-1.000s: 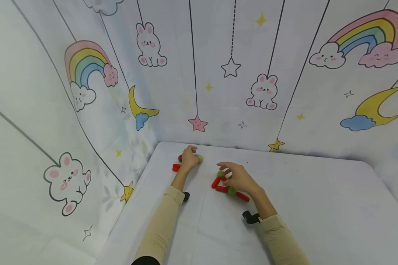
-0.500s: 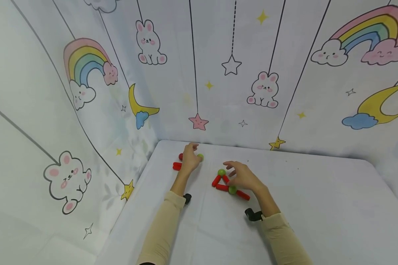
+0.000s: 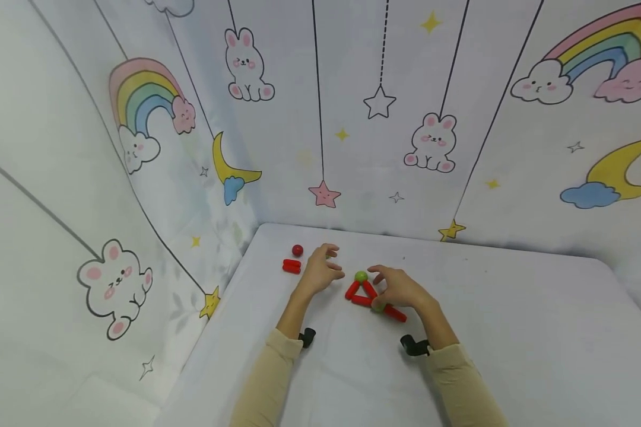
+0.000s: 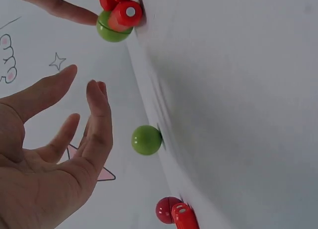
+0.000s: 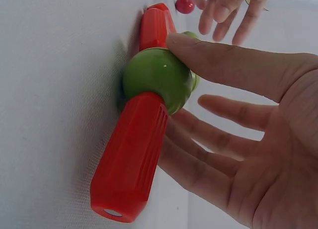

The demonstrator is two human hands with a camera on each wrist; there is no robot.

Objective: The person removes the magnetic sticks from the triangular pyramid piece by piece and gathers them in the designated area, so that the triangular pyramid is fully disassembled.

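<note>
Since the frame half a second ago, we see the left hand [image 3: 317,274] drawn back from the loose green ball [image 4: 146,140], and the right hand [image 3: 403,287] shifted so its thumb partly covers the lower green ball [image 5: 156,75]. Behind everything hangs a printed backdrop [image 3: 352,154], its right-hand rainbow [image 3: 625,35] cut off by the edge of our view; before it spreads the white table [image 3: 513,332], its near side out of sight. Both tan sleeves [image 3: 269,379] run off the bottom. The left hand's fingers are loosely bent, wide of the thumb and holding nothing; the right has a broad gap between thumb and nearest finger, but other fingertips vanish behind the work, so we cannot tell whether it grips. On the table beneath lies a triangle of three red rods [image 3: 352,290], the upper green ball [image 3: 361,276] at its far corner, the lower at a near one, with an outer red rod [image 3: 396,314] joined there. Left of the left hand sit paired red rods [image 3: 291,266], cut off in the left wrist view, and just beyond, a red ball [image 3: 297,250]. From the head, the left fingers hide most of the loose ball.
</note>
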